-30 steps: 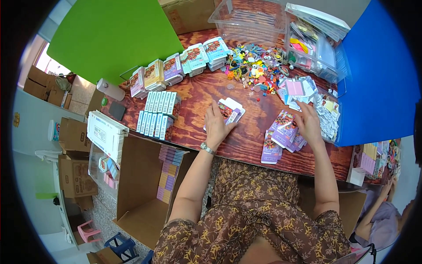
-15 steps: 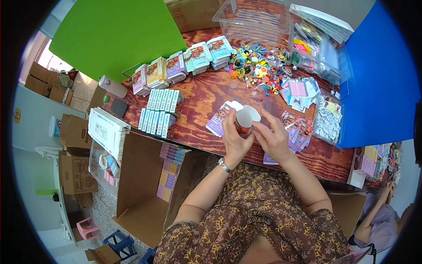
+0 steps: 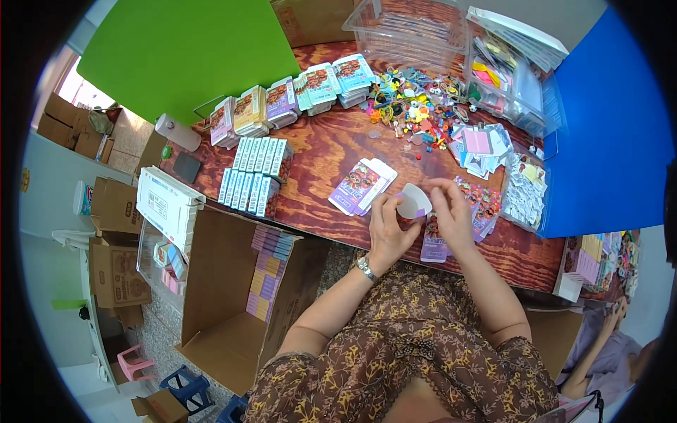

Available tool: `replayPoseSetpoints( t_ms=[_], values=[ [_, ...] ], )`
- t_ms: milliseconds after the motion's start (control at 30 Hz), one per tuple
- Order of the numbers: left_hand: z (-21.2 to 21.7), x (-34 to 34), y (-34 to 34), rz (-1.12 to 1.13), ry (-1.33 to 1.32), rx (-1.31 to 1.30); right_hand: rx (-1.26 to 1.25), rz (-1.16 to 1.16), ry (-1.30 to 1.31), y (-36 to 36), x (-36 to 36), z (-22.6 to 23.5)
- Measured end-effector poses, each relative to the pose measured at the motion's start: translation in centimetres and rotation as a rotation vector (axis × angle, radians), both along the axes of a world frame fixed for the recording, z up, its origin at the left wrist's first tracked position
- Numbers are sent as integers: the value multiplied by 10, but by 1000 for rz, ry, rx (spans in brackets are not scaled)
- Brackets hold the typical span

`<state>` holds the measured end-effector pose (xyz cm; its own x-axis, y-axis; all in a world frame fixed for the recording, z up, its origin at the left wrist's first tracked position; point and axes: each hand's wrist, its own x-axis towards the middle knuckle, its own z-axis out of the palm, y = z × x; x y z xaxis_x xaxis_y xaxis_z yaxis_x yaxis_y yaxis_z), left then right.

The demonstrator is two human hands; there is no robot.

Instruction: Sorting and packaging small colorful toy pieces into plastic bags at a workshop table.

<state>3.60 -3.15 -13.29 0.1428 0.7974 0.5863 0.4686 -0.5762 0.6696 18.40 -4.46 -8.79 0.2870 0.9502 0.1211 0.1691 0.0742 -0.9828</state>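
Note:
A small purple card box (image 3: pixel 416 197), its top end unfolded and white inside, is held upright near the table's front edge. My left hand (image 3: pixel 389 229) is wrapped round its side. Beside the box's right edge is my right hand (image 3: pixel 455 215), fingers bent and apart from the thumb; whether a fingertip touches the card is hard to tell. Flat purple cartons (image 3: pixel 360 185) lie just to the left, and more printed purple cartons (image 3: pixel 485 208) are fanned out under and beyond my right hand.
Finished-looking boxes (image 3: pixel 247 190) stand in two rows at left, with stacks of flat cartons (image 3: pixel 282 102) behind. Small colourful trinkets (image 3: pixel 416 106) are heaped at the back. A bin of silvery packets (image 3: pixel 525 194) sits right. Below the edge is a large cardboard box (image 3: pixel 218 317). Another person (image 3: pixel 606 352) sits at far right.
Both hands have moved a little right and nearer with the box, uncovering the flat cartons on the left. My right fingers have shifted from the box's flap to beside its edge.

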Motion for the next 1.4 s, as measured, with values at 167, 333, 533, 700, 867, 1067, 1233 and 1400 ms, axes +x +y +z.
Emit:
replayPoseSetpoints(
  t_ms=[167, 333, 533, 700, 867, 1067, 1233, 1400],
  values=[
    [-6, 4, -2, 19, 18, 14, -98, 178, 29, -3, -3, -1],
    [-17, 5, -3, 31, 12, -17, 52, 159, -368, -10, -11, 14],
    [-21, 7, -3, 22, -11, 14, 9, 110, -344, -8, -13, 10],
    [-15, 12, -5, 102, 19, 0, 42, 34, -419, -4, -16, 7],
    [-23, 13, -5, 103, 97, 18, 47, 6, -530, -3, -18, 4],
    [-23, 10, -5, 79, 158, -4, 127, 178, -496, -6, 0, 6],
    [-17, 8, -3, 67, 165, -62, 60, 247, -380, -18, 3, 8],
    [-15, 10, -3, 76, 184, -23, 189, 135, -509, -20, -2, 0]
  ],
)
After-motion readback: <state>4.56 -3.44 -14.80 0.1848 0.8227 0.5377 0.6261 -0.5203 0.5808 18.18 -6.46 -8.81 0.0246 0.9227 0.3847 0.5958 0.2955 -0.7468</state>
